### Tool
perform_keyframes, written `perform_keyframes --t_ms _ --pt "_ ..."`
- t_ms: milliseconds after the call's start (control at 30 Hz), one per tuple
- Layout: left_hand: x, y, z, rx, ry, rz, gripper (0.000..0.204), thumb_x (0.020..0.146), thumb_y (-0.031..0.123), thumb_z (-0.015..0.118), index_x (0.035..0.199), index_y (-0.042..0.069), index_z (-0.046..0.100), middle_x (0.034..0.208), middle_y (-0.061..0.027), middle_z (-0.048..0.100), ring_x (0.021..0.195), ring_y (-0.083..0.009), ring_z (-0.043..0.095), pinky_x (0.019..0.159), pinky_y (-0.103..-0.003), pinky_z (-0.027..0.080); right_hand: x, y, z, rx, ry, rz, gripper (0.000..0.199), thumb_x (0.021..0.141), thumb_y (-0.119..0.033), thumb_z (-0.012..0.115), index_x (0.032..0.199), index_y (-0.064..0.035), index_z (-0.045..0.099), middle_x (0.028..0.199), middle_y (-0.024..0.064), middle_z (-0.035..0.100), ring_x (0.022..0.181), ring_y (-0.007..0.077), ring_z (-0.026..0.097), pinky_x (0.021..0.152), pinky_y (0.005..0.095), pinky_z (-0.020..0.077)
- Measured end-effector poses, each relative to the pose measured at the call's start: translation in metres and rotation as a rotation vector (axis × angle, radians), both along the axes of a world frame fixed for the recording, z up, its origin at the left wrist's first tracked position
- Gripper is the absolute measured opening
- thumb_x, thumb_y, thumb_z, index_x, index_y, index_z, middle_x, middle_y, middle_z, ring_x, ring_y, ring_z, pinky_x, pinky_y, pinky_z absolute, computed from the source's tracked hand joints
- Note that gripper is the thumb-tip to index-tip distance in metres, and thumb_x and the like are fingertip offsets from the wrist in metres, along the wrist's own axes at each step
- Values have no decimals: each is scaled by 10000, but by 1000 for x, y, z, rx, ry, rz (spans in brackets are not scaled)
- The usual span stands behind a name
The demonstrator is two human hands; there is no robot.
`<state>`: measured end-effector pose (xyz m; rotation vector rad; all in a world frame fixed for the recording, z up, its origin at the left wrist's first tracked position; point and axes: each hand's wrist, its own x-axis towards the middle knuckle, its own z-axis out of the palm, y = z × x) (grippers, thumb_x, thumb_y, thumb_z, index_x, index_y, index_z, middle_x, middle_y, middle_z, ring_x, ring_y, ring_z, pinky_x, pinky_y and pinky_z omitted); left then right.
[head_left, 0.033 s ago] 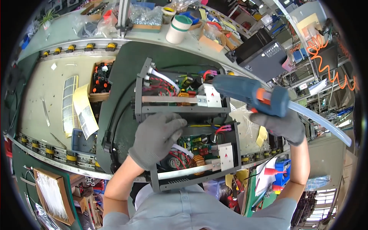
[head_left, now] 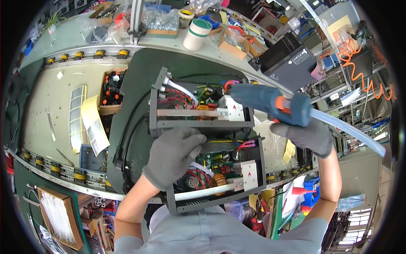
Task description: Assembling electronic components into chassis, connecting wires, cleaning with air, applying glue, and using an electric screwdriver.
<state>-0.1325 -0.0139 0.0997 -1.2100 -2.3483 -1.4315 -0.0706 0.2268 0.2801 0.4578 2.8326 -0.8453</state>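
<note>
My right hand [head_left: 312,137], in a grey glove, is wrapped round the handle of a blue hot glue gun [head_left: 258,98]. A long translucent glue stick [head_left: 351,129] juts from its rear. The gun's front end hangs over the right part of the far open metal case [head_left: 198,124]; its nozzle tip is hard to make out. Nearer me lies a similar open case [head_left: 220,203] with circuit boards, red wires and a copper coil inside. My gloved left hand [head_left: 171,156] is closed at this near case's far left edge, and its fingertips are partly hidden.
Both cases rest on a dark green board [head_left: 139,76] across a roller conveyor. Left of it stand a box of small black and orange parts [head_left: 112,89] and yellow label sheets [head_left: 95,125]. Black cables [head_left: 127,139] run along the board. A white canister [head_left: 196,36] stands behind.
My right hand and the glue gun have shifted slightly left. My left hand stays at the near case with little movement.
</note>
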Motion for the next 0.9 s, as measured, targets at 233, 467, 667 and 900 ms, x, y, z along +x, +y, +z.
perform_keyframes --t_ms 233,467,667,900 --pt "0 -1 3 -20 4 8 206 765 148 636 970 124 641 939 -43 612 859 -249 594 717 -363 484 -66 -6 -15 350 -168 325 386 738 -318 685 1004 -52 602 769 82 617 685 164 591 656 309 488" --pt "-4 -3 4 -49 -39 -31 230 755 141 645 984 121 631 967 -37 603 877 -239 585 737 -349 475 -103 -28 -18 449 -460 313 299 748 -346 598 830 -59 603 516 32 577 533 150 609 553 311 495" --pt "-6 -3 2 -46 -55 -44 257 748 156 635 1004 128 635 979 -43 617 882 -248 590 740 -361 478 -112 -34 -20 527 -427 383 293 752 -332 607 843 -54 597 545 47 571 544 148 593 563 308 492" --pt "-6 -3 2 -50 -41 -34 261 736 144 646 996 125 639 984 -41 616 889 -247 590 743 -361 477 -113 -24 -29 548 -302 449 263 744 -307 595 832 -60 603 545 34 617 579 136 642 606 291 517"
